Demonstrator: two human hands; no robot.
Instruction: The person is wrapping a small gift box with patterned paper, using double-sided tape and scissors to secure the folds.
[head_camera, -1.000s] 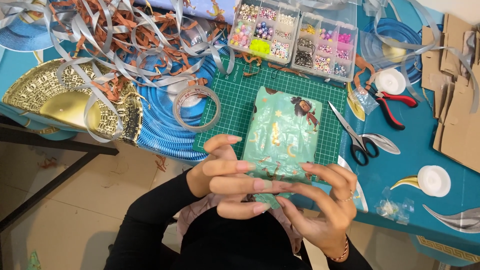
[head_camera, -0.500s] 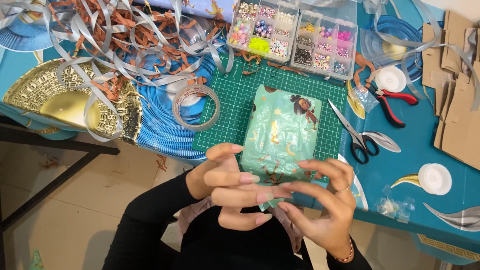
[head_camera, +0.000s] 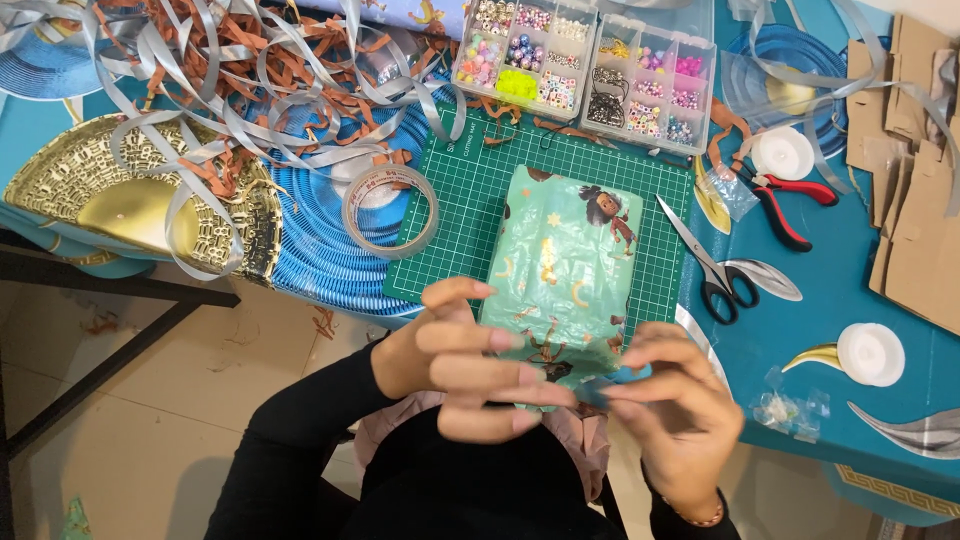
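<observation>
Mint-green wrapping paper with cartoon figures covered the parcel (head_camera: 565, 270), which lay on the green cutting mat (head_camera: 450, 215) at the desk's near edge. The left hand (head_camera: 455, 365) was closed over the parcel's near end, fingers flat across the paper. The right hand (head_camera: 675, 400) pinched that same end between fingertips and thumb. Black-handled scissors (head_camera: 710, 265) lay just beside the mat's right edge, and a tape roll (head_camera: 390, 210) overlapped its left edge.

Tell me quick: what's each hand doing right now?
Left hand: fingers flat against the near end of the wrapped box, holding it.
Right hand: fingertips pinching the wrapping paper at the same end.
</observation>
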